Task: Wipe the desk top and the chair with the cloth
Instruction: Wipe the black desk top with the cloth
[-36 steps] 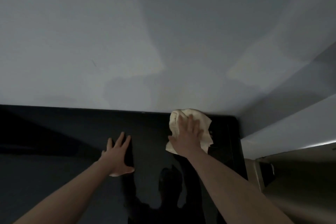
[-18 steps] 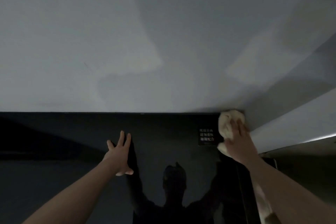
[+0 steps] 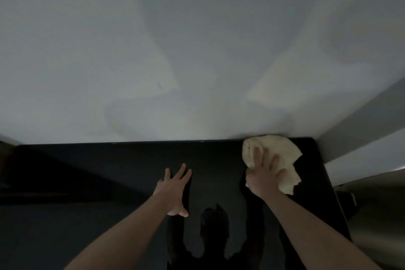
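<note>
A glossy black desk top point(image 3: 109, 173) fills the lower half of the view and reflects my arms and outline. A crumpled cream cloth point(image 3: 278, 151) lies near the desk's far right corner, against the wall. My right hand point(image 3: 265, 175) presses flat on the cloth with fingers spread over it. My left hand point(image 3: 175, 188) rests open on the bare desk surface to the left of the cloth, fingers straight and pointing away from me. No chair is in view.
A pale grey wall point(image 3: 197, 50) rises straight behind the desk's far edge. The desk's right edge point(image 3: 328, 182) runs beside a light side wall point(image 3: 361, 129), with a dim gap and floor point(image 3: 377, 215) further right.
My right hand has swept the cloth from the desk's middle out to the far right corner, then back a little to the left. My left hand has stayed planted on the desk.
</note>
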Demonstrator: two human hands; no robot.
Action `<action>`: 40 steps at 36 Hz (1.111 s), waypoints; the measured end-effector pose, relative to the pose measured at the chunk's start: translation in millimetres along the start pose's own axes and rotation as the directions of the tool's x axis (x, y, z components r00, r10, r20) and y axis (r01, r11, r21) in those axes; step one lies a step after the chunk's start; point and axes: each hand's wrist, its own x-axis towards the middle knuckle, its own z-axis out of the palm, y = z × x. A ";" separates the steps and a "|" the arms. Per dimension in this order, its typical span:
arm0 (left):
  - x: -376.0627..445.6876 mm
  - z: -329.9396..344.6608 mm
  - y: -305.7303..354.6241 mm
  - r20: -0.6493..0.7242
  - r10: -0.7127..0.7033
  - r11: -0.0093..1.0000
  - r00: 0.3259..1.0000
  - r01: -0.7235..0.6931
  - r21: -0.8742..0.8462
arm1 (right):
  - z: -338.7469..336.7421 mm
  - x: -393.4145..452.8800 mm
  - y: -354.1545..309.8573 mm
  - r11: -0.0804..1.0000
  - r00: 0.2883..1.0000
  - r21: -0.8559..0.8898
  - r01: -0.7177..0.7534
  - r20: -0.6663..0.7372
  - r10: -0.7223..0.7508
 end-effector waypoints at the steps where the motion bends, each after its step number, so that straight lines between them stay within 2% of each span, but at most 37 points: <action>1: -1.8 -0.2 -6.0 0.007 0.026 0.999 1.000 -0.026 0.021 | 7.9 -5.0 -13.6 1.000 0.999 -0.008 0.030 0.014 -0.030; 4: -4.8 5.4 -19.4 0.005 0.076 0.996 0.997 -0.076 0.050 | 24.8 -18.2 -37.9 0.991 0.991 -0.040 0.125 0.047 -0.124; 7: -3.4 15.9 -27.5 -0.028 0.099 0.994 0.995 -0.098 0.044 | 24.1 -23.8 -30.8 0.984 0.987 -0.083 0.159 0.033 -0.157; 13: -3.3 19.0 -29.0 -0.045 0.106 0.994 0.993 -0.104 0.033 | 9.5 -30.9 11.1 0.973 0.991 -0.189 0.132 0.031 -0.128; 16: -3.2 20.3 -27.8 -0.050 0.095 0.995 0.994 -0.094 0.030 | 5.2 -21.4 28.9 0.974 0.994 -0.214 0.069 -0.067 -0.085; 19: -2.4 22.0 -25.0 -0.060 0.092 0.996 0.994 -0.092 0.016 | 2.5 -7.4 36.4 0.984 0.988 -0.174 -0.019 -0.156 -0.009; 21: -0.1 20.6 -25.5 -0.055 0.094 0.996 0.994 -0.093 0.015 | 0.5 -4.3 30.5 0.996 0.978 -0.062 -0.058 -0.205 0.044; 25: 2.8 20.3 -29.5 -0.054 0.120 0.993 0.991 -0.120 0.004 | 5.8 1.5 10.3 0.990 0.977 0.023 -0.139 -0.157 0.141; 29: -0.5 21.6 -38.3 -0.078 0.163 0.984 0.983 -0.167 -0.053 | 12.2 3.3 -17.8 0.986 0.976 0.040 -0.159 -0.142 0.163; 32: -10.6 23.8 -59.8 -0.149 0.184 0.963 0.971 -0.209 -0.172 | 20.9 -0.1 -43.1 0.990 0.982 0.049 -0.135 -0.123 0.140; 35: -25.8 31.8 -100.9 -0.258 0.149 0.951 0.955 -0.210 -0.228 | 31.2 -6.1 -71.9 0.994 0.991 0.007 -0.106 -0.085 0.106; 40: -56.4 47.8 -203.6 -0.350 -0.013 0.965 0.937 -0.081 -0.251 | 53.2 -20.4 -132.8 0.999 0.999 -0.011 -0.034 -0.041 0.033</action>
